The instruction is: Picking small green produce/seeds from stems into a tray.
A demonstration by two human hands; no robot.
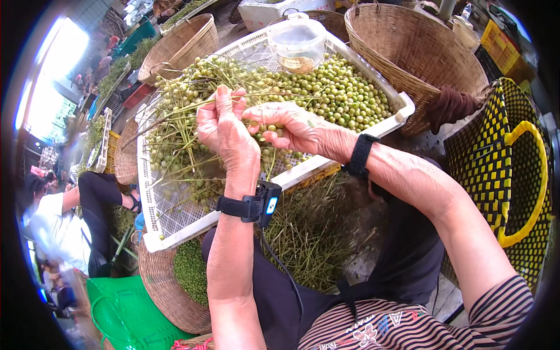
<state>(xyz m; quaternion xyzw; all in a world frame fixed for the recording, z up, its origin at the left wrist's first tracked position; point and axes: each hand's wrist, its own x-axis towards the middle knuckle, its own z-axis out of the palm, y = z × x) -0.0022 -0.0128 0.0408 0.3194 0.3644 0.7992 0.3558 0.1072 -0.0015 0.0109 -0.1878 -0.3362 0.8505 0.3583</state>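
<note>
A white plastic mesh tray (pixel 402 106) lies before me. On its left side is a heap of stems (pixel 186 140) bearing small round green-yellow fruits. Loose fruits (pixel 353 93) of the same kind cover the far right part. Over the tray's near half, my left hand (pixel 226 125) is closed, thumb and fingers pinching thin fruit stems. Close beside it, my right hand (pixel 294 125) curls its fingers at the stems' right side, with small fruits at the fingertips. Its palm side is partly hidden. A clear plastic tub (pixel 298 44) stands at the tray's far edge.
Large wicker baskets (pixel 414 44) stand beyond the tray. To the right is a black-and-yellow woven bag (pixel 490 157). Bare stems (pixel 315 233) are piled below the tray. A basket of smaller green fruits (pixel 191 271) and a green bag (pixel 131 312) sit lower left. A person (pixel 64 227) sits at left.
</note>
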